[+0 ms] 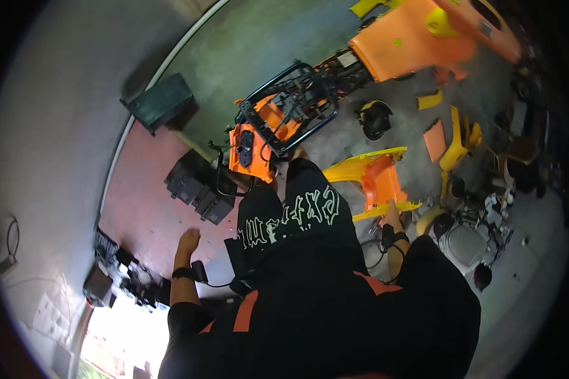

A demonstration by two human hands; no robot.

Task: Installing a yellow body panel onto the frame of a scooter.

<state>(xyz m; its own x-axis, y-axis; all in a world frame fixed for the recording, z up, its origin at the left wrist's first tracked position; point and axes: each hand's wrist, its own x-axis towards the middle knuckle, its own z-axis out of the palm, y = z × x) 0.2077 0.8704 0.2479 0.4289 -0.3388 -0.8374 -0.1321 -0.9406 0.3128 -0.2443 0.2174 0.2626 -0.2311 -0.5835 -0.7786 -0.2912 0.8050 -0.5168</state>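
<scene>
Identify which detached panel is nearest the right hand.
The yellow-and-orange panel, right at the right hand; the plain salmon panel and long yellow panel lie farther away.

The frame (259,124) lies between a bin (161,101), left, and a panel (384,180), right.

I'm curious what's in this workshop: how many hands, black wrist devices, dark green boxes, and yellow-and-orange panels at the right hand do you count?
Left hand and right hand: 2
Black wrist devices: 2
Dark green box: 1
Yellow-and-orange panel: 1
Total: 6
</scene>
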